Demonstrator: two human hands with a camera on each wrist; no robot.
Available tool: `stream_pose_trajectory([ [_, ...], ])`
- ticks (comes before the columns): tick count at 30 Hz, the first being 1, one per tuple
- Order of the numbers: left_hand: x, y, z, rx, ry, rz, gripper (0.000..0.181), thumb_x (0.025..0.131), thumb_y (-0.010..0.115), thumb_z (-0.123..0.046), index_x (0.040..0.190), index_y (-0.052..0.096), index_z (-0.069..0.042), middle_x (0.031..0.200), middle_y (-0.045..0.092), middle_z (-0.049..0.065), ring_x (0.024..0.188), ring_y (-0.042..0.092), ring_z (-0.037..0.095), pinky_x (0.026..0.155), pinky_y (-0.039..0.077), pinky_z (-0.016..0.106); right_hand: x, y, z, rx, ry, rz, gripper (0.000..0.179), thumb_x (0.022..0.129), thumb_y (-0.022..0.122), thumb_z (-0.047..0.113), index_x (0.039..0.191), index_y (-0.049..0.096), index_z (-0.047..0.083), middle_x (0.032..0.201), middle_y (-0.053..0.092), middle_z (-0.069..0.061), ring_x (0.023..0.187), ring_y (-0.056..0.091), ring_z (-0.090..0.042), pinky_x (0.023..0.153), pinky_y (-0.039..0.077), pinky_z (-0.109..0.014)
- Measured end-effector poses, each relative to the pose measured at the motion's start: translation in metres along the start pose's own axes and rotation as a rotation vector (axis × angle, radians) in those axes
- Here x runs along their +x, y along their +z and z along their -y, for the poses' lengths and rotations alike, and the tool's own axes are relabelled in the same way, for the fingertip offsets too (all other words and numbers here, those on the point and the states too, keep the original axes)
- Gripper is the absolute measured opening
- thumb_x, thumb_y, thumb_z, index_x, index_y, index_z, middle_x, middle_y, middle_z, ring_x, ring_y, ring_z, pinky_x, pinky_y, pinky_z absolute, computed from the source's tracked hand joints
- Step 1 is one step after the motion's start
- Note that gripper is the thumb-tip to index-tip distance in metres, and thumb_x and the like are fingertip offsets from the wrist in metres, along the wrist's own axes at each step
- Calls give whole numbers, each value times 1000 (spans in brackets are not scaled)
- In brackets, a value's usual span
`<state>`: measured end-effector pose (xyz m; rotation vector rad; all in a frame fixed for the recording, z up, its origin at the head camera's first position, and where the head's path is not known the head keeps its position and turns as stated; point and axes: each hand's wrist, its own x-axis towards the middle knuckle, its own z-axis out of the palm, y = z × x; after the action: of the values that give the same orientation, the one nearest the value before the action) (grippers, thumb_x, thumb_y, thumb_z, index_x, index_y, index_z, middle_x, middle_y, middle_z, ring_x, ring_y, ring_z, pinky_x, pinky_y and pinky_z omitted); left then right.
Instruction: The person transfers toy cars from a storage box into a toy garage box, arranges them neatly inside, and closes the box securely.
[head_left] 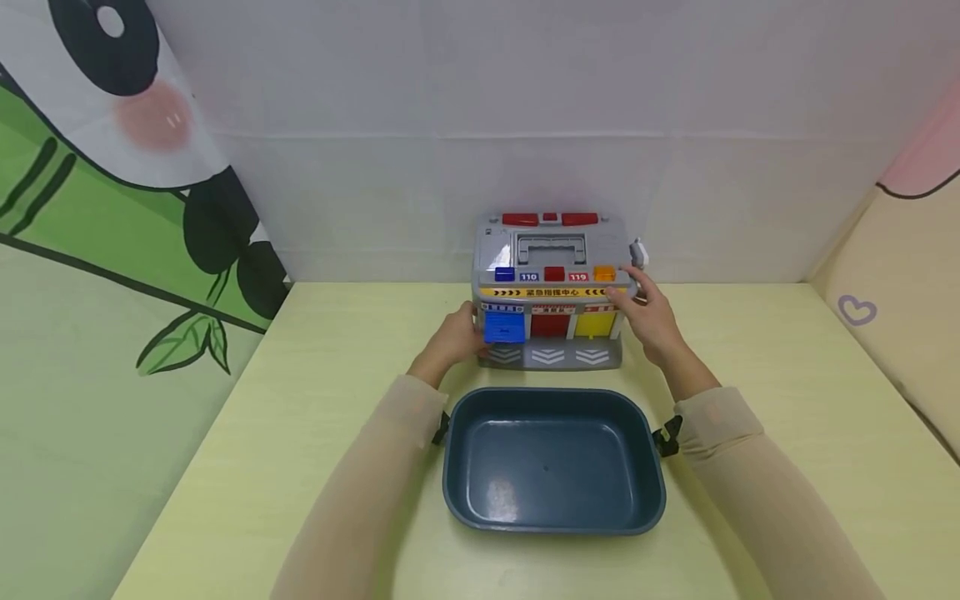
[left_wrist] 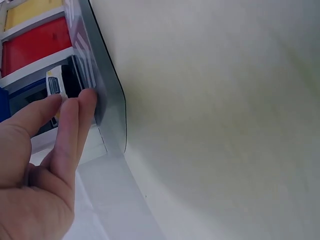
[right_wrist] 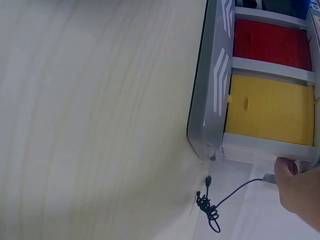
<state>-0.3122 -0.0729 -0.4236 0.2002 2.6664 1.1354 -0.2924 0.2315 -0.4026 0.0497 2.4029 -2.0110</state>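
Note:
A grey toy rescue station (head_left: 551, 250) with blue, red and yellow garage doors stands at the back of the table. Its blue door (head_left: 504, 327) is raised at the front. Low at that doorway is my left hand (head_left: 455, 333). Between thumb and fingertips it pinches a small white toy car (left_wrist: 54, 82), which sits partly inside the bay. The red door (right_wrist: 272, 45) and yellow door (right_wrist: 272, 107) are down. My right hand (head_left: 651, 318) grips the station's right end, thumb at the front edge and fingers over the upper corner.
Close in front of the station lies a dark blue plastic basin (head_left: 551, 467), between my forearms. A black cord (right_wrist: 210, 205) hangs coiled by the station's right side. Behind the table (head_left: 337, 400) rises a white cloth backdrop (head_left: 375, 208).

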Motion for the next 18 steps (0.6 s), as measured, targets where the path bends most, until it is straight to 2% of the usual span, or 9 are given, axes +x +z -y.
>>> stream_pose_trajectory([
  [5, 3, 0, -1, 44, -12, -23, 54, 90, 70, -26, 129, 43, 0, 107, 65, 16, 90, 64, 25, 81, 50, 41, 0, 0, -2, -5, 1, 1, 66, 99, 58, 36, 154, 27, 20, 146, 32, -25, 129, 35, -38, 110, 26, -51],
  [13, 6, 1, -1, 92, -31, -54, 45, 92, 66, -25, 124, 46, 0, 95, 65, 13, 83, 61, 24, 74, 50, 38, 3, 0, -5, -8, -5, 2, 65, 99, 58, 35, 154, 27, 20, 147, 32, -25, 132, 34, -38, 110, 26, -51],
  [18, 4, 0, 0, 89, -46, -49, 41, 93, 64, -27, 123, 47, -3, 92, 65, 11, 80, 61, 24, 71, 49, 37, 3, 0, -4, -5, -3, 0, 65, 99, 58, 35, 154, 27, 20, 147, 33, -24, 130, 35, -38, 109, 27, -50],
])
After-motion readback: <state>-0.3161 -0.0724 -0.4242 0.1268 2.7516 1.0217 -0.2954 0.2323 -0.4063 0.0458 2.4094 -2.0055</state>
